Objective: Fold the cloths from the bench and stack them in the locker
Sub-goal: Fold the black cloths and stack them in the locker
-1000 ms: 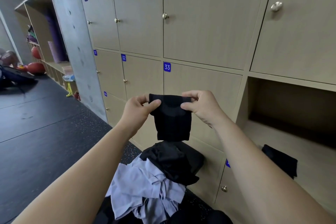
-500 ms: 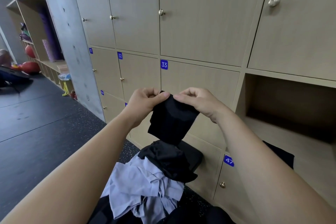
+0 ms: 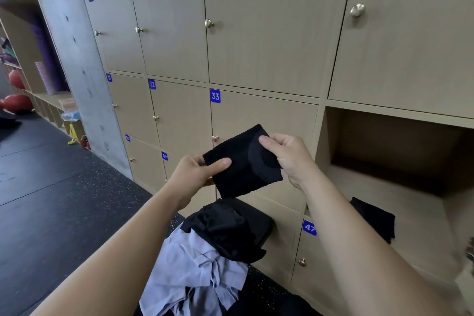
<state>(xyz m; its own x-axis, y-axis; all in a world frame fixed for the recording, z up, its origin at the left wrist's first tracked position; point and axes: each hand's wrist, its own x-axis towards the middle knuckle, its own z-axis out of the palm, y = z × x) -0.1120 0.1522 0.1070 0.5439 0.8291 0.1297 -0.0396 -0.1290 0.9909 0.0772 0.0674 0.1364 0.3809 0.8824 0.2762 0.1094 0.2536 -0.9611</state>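
Both hands pinch the small folded black cloth (image 3: 243, 161) in mid-air: the left hand (image 3: 195, 174) at its left edge, the right hand (image 3: 287, 156) at its top right corner. A slackened pinch would likely let the fold spring open, or drop the cloth onto the crumpled black cloth (image 3: 225, 233) and pale blue cloth (image 3: 195, 272) heaped on the dark bench (image 3: 265, 223) below. The open wooden locker (image 3: 423, 233) lies to the right with a clear way in; a second folded black cloth (image 3: 374, 218) sits near its floor's front edge.

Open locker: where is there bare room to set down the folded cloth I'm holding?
The locker floor is bare to the right of the black cloth already lying there, and behind it up to the back wall. The front left corner is taken by that cloth. The bench below is crowded with a pile of cloths.
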